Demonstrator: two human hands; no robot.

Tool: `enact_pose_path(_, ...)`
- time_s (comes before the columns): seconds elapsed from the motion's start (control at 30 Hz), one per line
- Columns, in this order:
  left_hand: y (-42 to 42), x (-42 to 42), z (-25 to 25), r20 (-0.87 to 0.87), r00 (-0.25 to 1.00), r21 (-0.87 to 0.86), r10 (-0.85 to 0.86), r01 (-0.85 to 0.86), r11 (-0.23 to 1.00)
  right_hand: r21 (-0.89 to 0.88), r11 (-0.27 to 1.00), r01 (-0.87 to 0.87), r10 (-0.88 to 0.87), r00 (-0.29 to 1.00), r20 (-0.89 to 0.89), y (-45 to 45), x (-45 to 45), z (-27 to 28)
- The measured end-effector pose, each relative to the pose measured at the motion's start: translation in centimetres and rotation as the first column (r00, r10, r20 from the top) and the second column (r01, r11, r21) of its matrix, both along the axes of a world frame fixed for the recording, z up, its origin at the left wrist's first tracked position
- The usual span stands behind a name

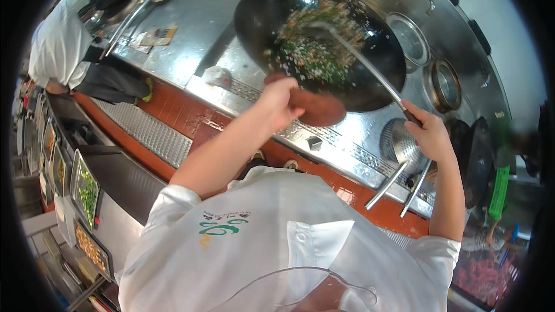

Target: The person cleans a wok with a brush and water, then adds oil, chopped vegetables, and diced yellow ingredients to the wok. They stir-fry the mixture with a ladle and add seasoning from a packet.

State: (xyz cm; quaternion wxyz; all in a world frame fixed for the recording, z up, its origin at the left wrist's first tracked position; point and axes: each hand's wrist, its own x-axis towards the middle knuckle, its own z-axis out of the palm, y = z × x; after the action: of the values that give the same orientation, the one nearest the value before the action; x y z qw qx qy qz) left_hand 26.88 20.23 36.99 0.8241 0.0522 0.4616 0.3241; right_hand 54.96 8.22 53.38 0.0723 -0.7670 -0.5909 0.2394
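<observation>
My left hand (284,103) is closed on a reddish-brown cloth (321,106) at the near edge of a large black wok (269,21); the cloth hides that part of the rim. With my right hand (427,132) I grip the dark handle end of a long metal wok ladle (373,67). Its bowl reaches into a blurred mix of rice, chopped greens and orange bits (321,54). The food lies over the middle and far side of the wok, with loose grains on the dark wall.
Metal bowls (407,39) and perforated strainers (403,145) stand right of the wok; strainer handles stick out over the counter edge. A co-worker (65,47) stands at the upper left by another wok. Behind on the left are trays of chopped greens (86,195) and nuts (91,247).
</observation>
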Motion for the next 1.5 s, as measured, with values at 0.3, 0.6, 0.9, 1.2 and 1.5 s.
enact_pose_path(0.3, 6.3, 3.2, -8.8, -0.086, 0.990, 0.082, -0.109, 0.116, 0.990, -0.103, 0.974, -0.203, 0.228, 0.883, 0.409, 2.5, 1.8, -3.0)
enact_pose_path(0.6, 7.3, 4.4, -10.3, -0.102, 0.980, 0.106, -0.169, 0.179, 0.978, 0.196, 0.980, -0.037, 0.043, 0.999, -0.029, 10.4, -1.6, -18.4)
enact_pose_path(0.9, -2.9, 1.5, 4.5, -0.124, 0.989, -0.004, -0.080, 0.080, 0.997, -0.341, 0.938, 0.062, -0.233, 0.842, -0.487, -4.9, 5.5, 3.2)
enact_pose_path(1.2, -0.5, 5.4, -3.4, -0.050, 0.998, 0.109, 0.022, -0.016, 0.994, 0.063, 0.982, -0.177, 0.158, 0.958, 0.239, 4.1, 6.6, -7.6)
enact_pose_path(1.5, -7.6, 0.0, 1.3, -0.081, 0.997, 0.022, 0.006, -0.005, 1.000, 0.263, 0.960, -0.098, 0.085, 0.994, 0.063, -1.3, 7.1, -5.9)
